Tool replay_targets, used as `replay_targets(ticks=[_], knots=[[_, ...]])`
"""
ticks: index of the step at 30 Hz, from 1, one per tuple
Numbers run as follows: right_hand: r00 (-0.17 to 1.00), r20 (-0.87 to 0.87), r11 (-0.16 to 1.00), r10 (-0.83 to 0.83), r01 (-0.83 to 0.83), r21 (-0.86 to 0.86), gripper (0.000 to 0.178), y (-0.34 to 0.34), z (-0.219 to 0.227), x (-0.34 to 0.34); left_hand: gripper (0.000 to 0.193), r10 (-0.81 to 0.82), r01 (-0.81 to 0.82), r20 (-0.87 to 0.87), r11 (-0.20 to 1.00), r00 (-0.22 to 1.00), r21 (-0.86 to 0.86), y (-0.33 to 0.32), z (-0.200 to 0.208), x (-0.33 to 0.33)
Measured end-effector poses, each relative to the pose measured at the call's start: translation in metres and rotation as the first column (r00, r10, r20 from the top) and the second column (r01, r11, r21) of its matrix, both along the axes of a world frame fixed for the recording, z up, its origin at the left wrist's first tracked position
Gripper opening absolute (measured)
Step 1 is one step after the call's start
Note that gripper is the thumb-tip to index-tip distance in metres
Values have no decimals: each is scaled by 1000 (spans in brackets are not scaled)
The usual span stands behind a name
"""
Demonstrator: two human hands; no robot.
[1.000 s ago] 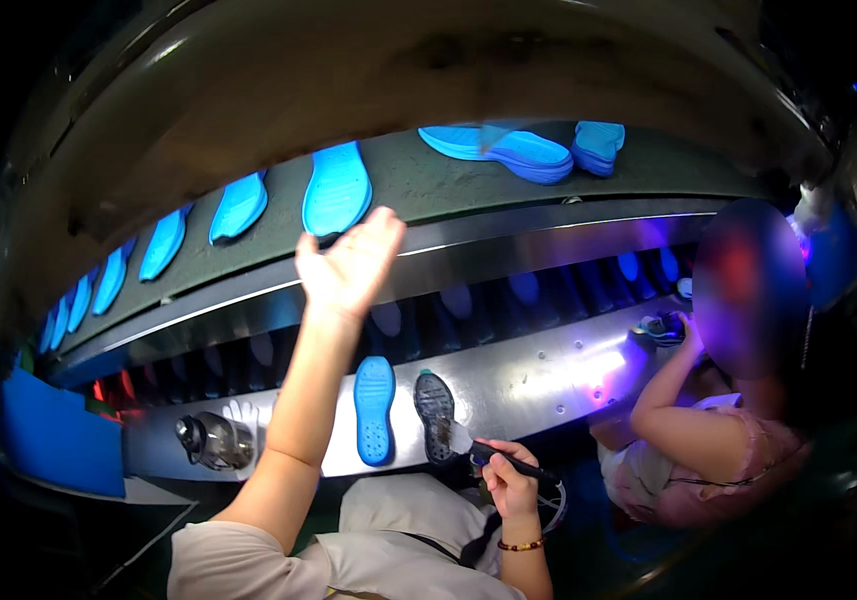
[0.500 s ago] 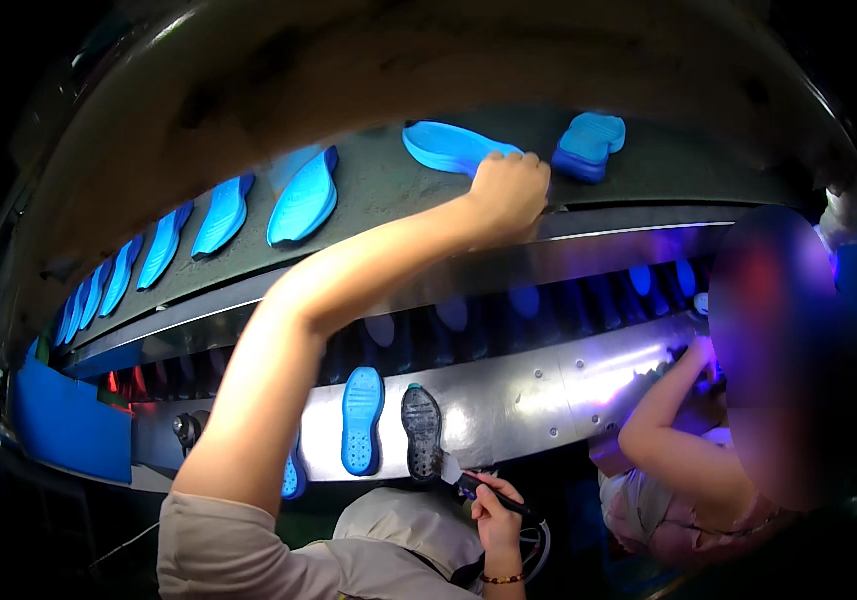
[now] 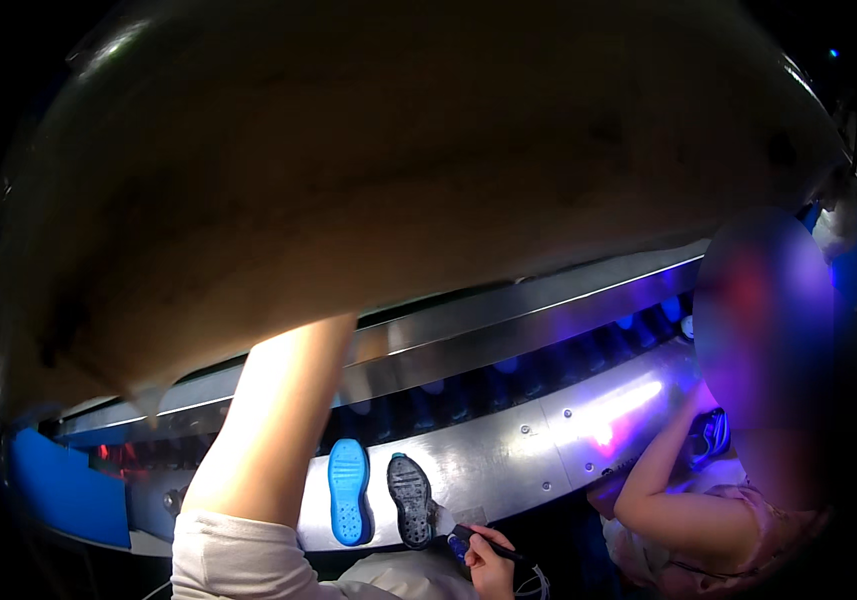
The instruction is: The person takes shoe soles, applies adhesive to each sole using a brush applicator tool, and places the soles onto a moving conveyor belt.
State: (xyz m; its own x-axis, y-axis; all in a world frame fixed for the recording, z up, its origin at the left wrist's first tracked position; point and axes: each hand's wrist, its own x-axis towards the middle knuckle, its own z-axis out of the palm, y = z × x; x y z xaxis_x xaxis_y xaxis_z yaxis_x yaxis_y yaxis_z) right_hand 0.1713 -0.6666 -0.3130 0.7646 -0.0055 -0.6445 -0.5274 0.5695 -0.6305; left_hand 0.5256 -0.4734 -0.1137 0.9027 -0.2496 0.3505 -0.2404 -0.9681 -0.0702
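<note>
My left forearm reaches up and away, and a dark brown surface across the upper view hides my left hand. Low in the middle, my right hand is closed round the dark handle of a brush. The brush's pale tip is against or beside the lower right edge of a black, speckled shoe sole. Left of that, a blue shoe sole with small holes at its near end lies on the metal ledge.
A metal rail runs behind the ledge, with a row of dim soles between. At right a co-worker's arm bends over the ledge, beside a blue-purple shoe part. A blue panel stands at far left.
The view has tilted; the dark surface now covers the upper belt with its blue soles and my left hand, which was at one of those soles. My right hand still holds the brush.
</note>
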Motion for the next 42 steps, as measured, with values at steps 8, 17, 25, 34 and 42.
replay_targets(ticks=[8, 17, 25, 34, 42], knots=[[1000, 25, 999, 5, -6, 37, 17, 13, -19, -9, 33, 151, -149, -103, 988, 983, 35, 48, 1, 9], [1000, 7, 991, -18, 17, 131, 13, 21, -29, -7, 34, -80, 95, -153, 992, 985, 89, 54, 34, -55], [960, 207, 949, 189, -233, 215, 13, 31, -6, 18, 35, -262, 262, -162, 965, 951, -23, 55, 49, -179], [932, 254, 940, 257, -302, 158, 19, 41, -6, 6, 41, -141, -97, -1, -679, 990, -727, 52, -74, -297], [902, 377, 970, 210, -242, 39, 23, 36, 6, 2, 112, -683, -611, 319, -730, 657, -306, 95, -106, -388]])
